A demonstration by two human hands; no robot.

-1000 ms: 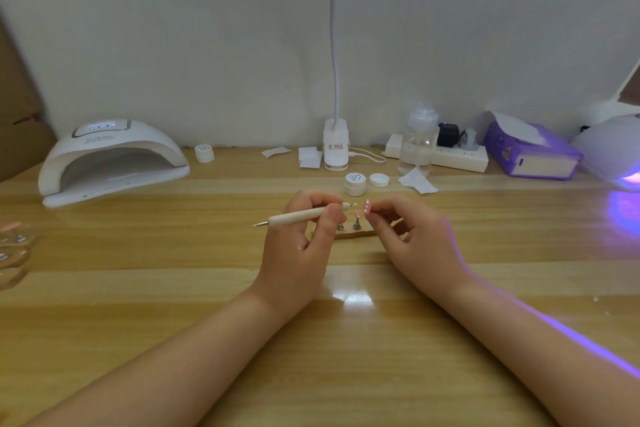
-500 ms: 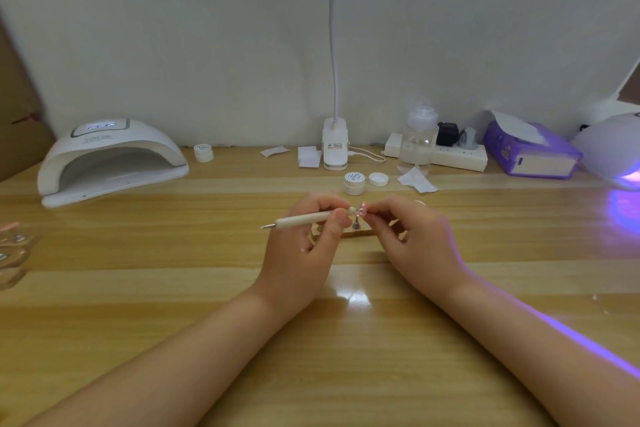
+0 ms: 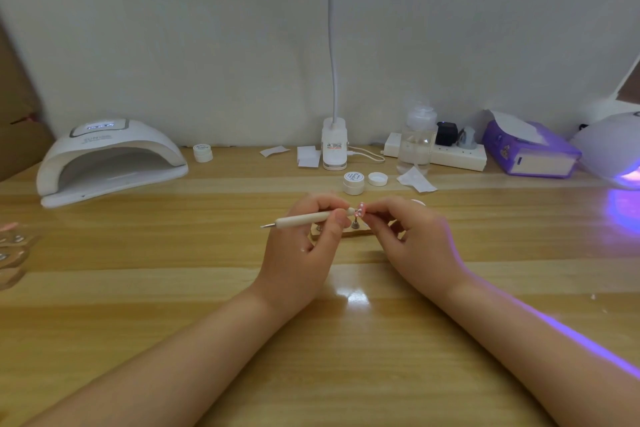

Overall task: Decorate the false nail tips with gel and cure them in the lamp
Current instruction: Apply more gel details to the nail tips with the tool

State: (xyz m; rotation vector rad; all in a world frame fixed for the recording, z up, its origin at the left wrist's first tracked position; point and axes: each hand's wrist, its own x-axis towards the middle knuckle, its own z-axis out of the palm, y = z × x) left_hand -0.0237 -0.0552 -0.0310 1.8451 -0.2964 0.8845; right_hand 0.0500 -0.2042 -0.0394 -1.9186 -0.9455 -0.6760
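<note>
My left hand [image 3: 302, 242] grips a cream dotting pen [image 3: 304, 218] that lies nearly level, its far tip touching a small pink false nail tip [image 3: 360, 209]. My right hand [image 3: 412, 236] pinches that nail tip from the right. Both hands hover over a small wooden nail stand [image 3: 349, 229] with metal pegs, partly hidden behind my fingers. An open white gel pot [image 3: 354, 183] and its lid [image 3: 377, 179] sit just beyond. A white curing lamp [image 3: 107, 159] stands at the back left. A second lamp [image 3: 613, 152] glows purple at the far right.
A desk light clamp base [image 3: 334, 149] with cable stands at the back centre. Beside it are a clear liquid bottle [image 3: 417, 139], a power strip [image 3: 450, 152], a purple tissue box [image 3: 526, 149], paper wipes [image 3: 415, 180], and another gel pot [image 3: 203, 152]. More nail stands [image 3: 12, 250] lie at the left edge.
The pen tip and the nail tip have come together: a gap separated them a second ago, and they touch now. My hands have otherwise barely shifted.
</note>
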